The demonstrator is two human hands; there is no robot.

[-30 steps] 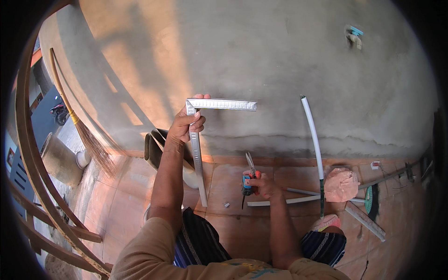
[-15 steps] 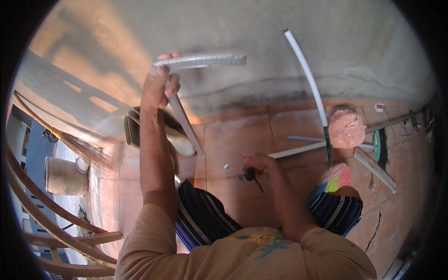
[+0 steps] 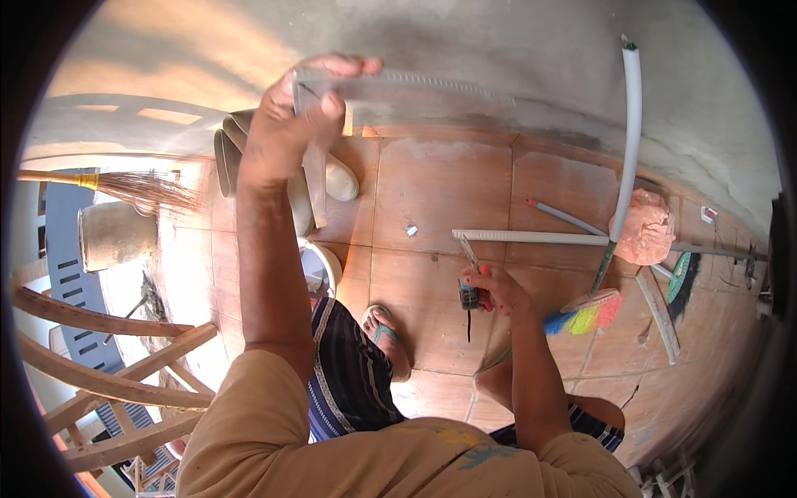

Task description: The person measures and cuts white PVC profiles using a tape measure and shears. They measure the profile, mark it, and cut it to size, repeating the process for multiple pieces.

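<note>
My left hand (image 3: pixel 286 124) is raised before the wall, its fingers closed on the corner of an L-shaped silver square (image 3: pixel 415 87). One marked arm of the square points right, smeared by motion; the other hangs down toward the floor. Lower and to the right, my right hand (image 3: pixel 502 290) grips a red-handled tool with slim metal jaws (image 3: pixel 468 249), perhaps snips. A dark tape measure (image 3: pixel 469 295) with a hanging strap is in the same hand. Just beyond its jaws, a long whitish strip (image 3: pixel 531 238) lies on the tiles. A small white scrap (image 3: pixel 411 231) rests to the left.
Boots (image 3: pixel 342 178) and a white bucket (image 3: pixel 322 270) stand below my left arm. A multicoloured broom (image 3: pixel 585 311) leans on the wall beside a pink bag (image 3: pixel 647 228). At left are a straw broom (image 3: pixel 137 187), a pot (image 3: pixel 116 236) and curved wooden bars (image 3: pixel 108 382).
My view has shifted, so floor things sit differently in it. The square has turned in my left hand, its pointing arm now sloping down to the right. My right hand's tool now points up by the strip.
</note>
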